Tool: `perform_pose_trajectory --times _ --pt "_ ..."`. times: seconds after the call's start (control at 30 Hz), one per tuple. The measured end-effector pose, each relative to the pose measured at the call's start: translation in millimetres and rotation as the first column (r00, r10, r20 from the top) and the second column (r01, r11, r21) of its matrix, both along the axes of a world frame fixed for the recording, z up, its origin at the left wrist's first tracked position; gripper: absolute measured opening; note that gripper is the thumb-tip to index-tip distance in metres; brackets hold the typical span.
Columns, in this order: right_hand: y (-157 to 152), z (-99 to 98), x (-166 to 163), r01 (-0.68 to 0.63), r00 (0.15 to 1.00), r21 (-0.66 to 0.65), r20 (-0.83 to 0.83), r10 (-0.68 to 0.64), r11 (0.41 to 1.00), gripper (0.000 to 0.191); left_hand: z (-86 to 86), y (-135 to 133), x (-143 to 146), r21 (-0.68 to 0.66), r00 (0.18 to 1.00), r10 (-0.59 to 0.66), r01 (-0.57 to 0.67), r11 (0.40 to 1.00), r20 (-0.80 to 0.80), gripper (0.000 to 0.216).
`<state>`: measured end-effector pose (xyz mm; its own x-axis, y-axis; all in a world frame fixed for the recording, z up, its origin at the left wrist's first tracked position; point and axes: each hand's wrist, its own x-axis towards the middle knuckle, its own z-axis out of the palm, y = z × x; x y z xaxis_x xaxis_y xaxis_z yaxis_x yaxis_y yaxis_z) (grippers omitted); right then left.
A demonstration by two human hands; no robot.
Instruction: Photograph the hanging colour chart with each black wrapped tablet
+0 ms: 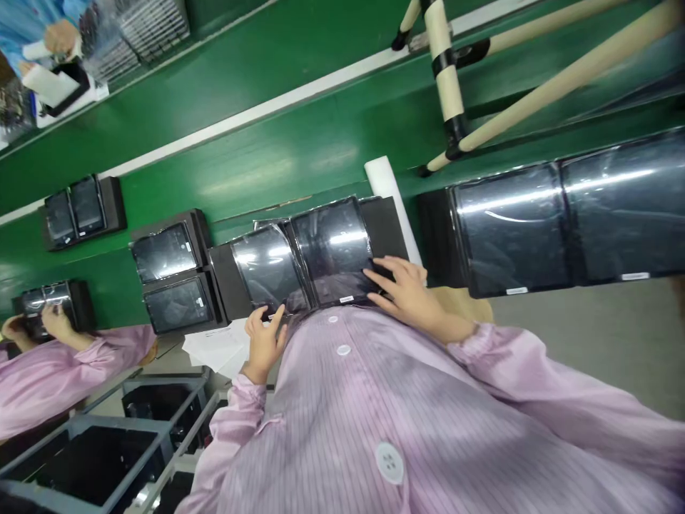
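Two flat black screen panels in clear plastic film lie side by side on a black foam block [386, 227] right in front of me. My right hand [401, 289] rests with fingers apart at the near right corner of the right panel [332, 246]. Close to the near edge of the left panel [267, 268] is my left hand [265, 339], its thumb and fingers spread; whether it touches the film I cannot tell. A small white label [347, 299] sits on the right panel's near edge. Under my left wrist lie white paper sheets [217, 348].
More wrapped panels [514, 228] lie to the right, others [163, 253] to the left. A white roll [393, 203] stands behind the block. Cream pipe framework [447, 78] rises beyond. A co-worker's hands [56, 321] work at far left, above a grey metal rack [115, 422].
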<state>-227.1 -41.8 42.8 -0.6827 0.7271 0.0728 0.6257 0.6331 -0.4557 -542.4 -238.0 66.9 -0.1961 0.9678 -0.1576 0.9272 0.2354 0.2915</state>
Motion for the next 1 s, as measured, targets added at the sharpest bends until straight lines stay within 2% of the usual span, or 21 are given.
perform_pose_trajectory --times 0.13,0.33,0.43,0.5,0.6,0.7,0.73,0.77,0.8,0.83,0.87,0.9,1.0 --pt "-22.4 2.8 5.8 -0.141 0.989 0.043 0.056 0.138 0.989 0.038 -4.1 -12.5 -3.8 0.019 0.998 -0.054 0.055 0.998 -0.023 0.041" --pt "-10.7 4.4 -5.5 -0.297 0.953 0.026 0.073 0.294 0.955 0.035 -5.1 -13.1 -20.2 0.040 0.986 -0.165 0.166 0.985 -0.031 0.039" --pt "-6.1 5.9 -12.0 -0.319 0.946 0.032 0.072 0.316 0.947 0.035 -3.2 -4.9 -27.0 0.049 0.983 -0.179 0.181 0.982 -0.043 0.035" --pt "-5.6 9.3 -21.3 -0.248 0.963 0.049 0.119 0.240 0.968 0.037 -1.6 8.0 -29.1 0.056 0.989 -0.129 0.133 0.990 -0.078 0.036" --pt "0.1 15.5 -36.8 -0.069 0.978 0.087 0.202 0.051 0.994 0.042 1.0 34.5 -30.7 0.075 0.989 -0.007 0.018 0.997 -0.150 0.042" --pt "24.6 11.0 -35.1 0.116 0.980 0.113 0.152 -0.133 0.987 0.046 3.4 53.1 -34.6 0.099 0.985 0.042 -0.025 0.995 -0.170 0.041" --pt "37.6 4.6 -28.5 0.242 0.960 0.109 0.117 -0.254 0.964 0.049 3.9 54.8 -36.5 0.112 0.985 0.053 -0.034 0.993 -0.167 0.041" --pt "52.1 -4.5 -19.3 0.394 0.911 0.086 0.092 -0.401 0.915 0.052 4.1 54.0 -38.3 0.128 0.984 0.068 -0.048 0.991 -0.162 0.042" --pt "66.9 -15.9 -8.6 0.546 0.833 0.042 0.077 -0.548 0.837 0.054 4.0 51.0 -39.7 0.142 0.984 0.085 -0.063 0.988 -0.154 0.043" --pt "80.8 -29.0 2.5 0.645 0.763 -0.027 0.069 -0.643 0.763 0.055 3.5 46.1 -40.3 0.153 0.985 0.099 -0.077 0.985 -0.143 0.044" --pt "92.6 -43.0 13.0 0.666 0.746 -0.127 0.110 -0.657 0.735 0.055 2.8 39.7 -39.9 0.159 0.986 0.107 -0.087 0.983 -0.127 0.044" --pt "101.5 -56.9 21.6 0.635 0.772 -0.210 0.167 -0.613 0.743 0.055 1.8 32.5 -38.2 0.162 0.988 0.111 -0.092 0.982 -0.109 0.044" --pt "108.5 -91.1 32.4 0.579 0.814 -0.278 0.240 -0.528 0.767 0.057 -1.8 9.8 -26.0 0.160 0.993 0.106 -0.096 0.982 -0.051 0.043"
